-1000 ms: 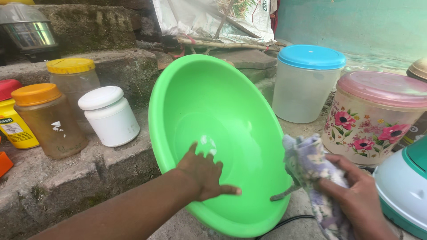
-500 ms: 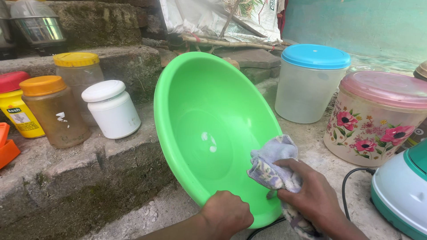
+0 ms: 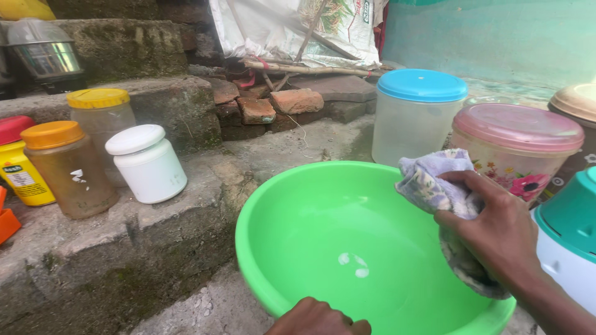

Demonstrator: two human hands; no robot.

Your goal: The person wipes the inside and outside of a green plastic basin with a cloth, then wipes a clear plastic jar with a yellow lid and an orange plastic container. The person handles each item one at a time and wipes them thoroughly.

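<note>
Wiping a green plastic basin with a crumpled pale floral cloth. Basin sits low on the stone ground, tipped a bit toward the camera, open side up. Right hand is over the basin's right rim, fingers curled tight round the cloth, which bunches above the rim and hangs down inside along the right wall. Left hand is at the basin's near rim, only knuckles in view at the frame edge; looks closed over the rim, but cannot tell for sure how the fingers sit. Small white marks show on the basin floor.

Around the basin: left of it, on a mossy stone step, a white jar, an amber jar with orange lid, a clear jar with yellow lid and a yellow bottle with red cap. Behind the basin, a clear tub with blue lid; to its right rear, a flowered container with pink lid; hard right, a white and teal appliance, very near the wiping wrist.

To do the wipe well, my judgement: keep the near rim pinned so the basin doesn't spin or slide, spread the cloth flatter for more contact, work round the wall then down to the marks on the floor, and keep the elbow off the appliance.
</note>
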